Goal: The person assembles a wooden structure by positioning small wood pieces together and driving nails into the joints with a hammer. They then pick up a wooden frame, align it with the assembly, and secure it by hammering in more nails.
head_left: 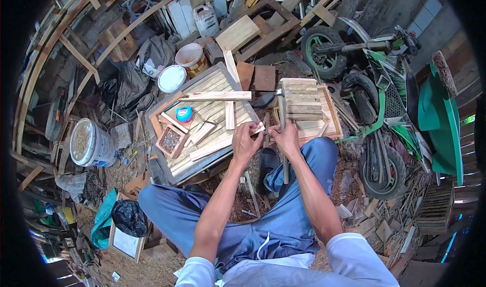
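Note:
My left hand (246, 141) is closed at the right end of a pale wooden strip (215, 149), which lies slanted across a slatted wooden panel (221, 79). Close by, my right hand (286, 139) is closed around a hammer (282, 107), head up, its handle running down past my wrist toward my knee. Its thumb and forefinger point at the left fingertips; anything tiny between them cannot be made out. On the panel sit a small wooden box of nails (171, 141), a blue round tub (184, 114) and loose wood pieces (203, 133).
Beside my right knee stands a slatted wooden piece (302, 100). A green motorbike (377, 104) is at the right. Paint buckets (191, 59) stand behind the panel, and a large white bucket (92, 142) is at the left. Scrap wood (385, 231) litters the ground.

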Available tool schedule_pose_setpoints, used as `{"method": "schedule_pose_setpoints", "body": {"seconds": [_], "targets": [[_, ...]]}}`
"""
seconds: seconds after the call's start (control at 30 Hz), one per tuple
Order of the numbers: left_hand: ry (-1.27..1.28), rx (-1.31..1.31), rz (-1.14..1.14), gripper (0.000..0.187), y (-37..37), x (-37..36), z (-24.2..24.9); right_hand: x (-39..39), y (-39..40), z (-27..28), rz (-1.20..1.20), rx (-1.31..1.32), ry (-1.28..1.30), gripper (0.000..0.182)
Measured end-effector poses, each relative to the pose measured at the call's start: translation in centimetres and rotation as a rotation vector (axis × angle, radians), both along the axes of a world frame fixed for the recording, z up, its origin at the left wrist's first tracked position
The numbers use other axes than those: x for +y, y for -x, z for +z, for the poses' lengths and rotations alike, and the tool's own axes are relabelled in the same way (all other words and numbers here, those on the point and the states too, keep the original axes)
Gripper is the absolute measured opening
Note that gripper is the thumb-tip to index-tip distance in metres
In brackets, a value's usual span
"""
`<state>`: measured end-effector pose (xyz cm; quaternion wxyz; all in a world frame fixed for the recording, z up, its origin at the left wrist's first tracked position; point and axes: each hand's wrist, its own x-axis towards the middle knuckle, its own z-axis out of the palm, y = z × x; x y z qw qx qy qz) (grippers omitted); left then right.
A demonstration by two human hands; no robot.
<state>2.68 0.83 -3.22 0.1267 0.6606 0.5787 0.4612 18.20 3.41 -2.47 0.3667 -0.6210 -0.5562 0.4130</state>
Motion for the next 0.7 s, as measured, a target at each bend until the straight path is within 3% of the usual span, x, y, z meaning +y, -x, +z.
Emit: {"method": "schedule_pose_setpoints", "body": {"seconds": [0.13, 0.33, 0.7], "targets": [[0.020, 0.009, 0.000, 0.032, -0.2, -0.1, 0.1, -0.1, 0.2, -0.1, -0.043, 0.037, 0.028, 0.025], [-0.153, 0.093, -0.052, 0.015, 0.0, 0.0, 0.3, -0.2, 0.6, 0.2, -0.051, 0.111, 0.057, 0.023], [-0.022, 0.018, -0.086, 0.012, 0.4, 0.0, 1.2, 0.2, 0.8, -1.4, -0.042, 0.073, 0.006, 0.023]]}}
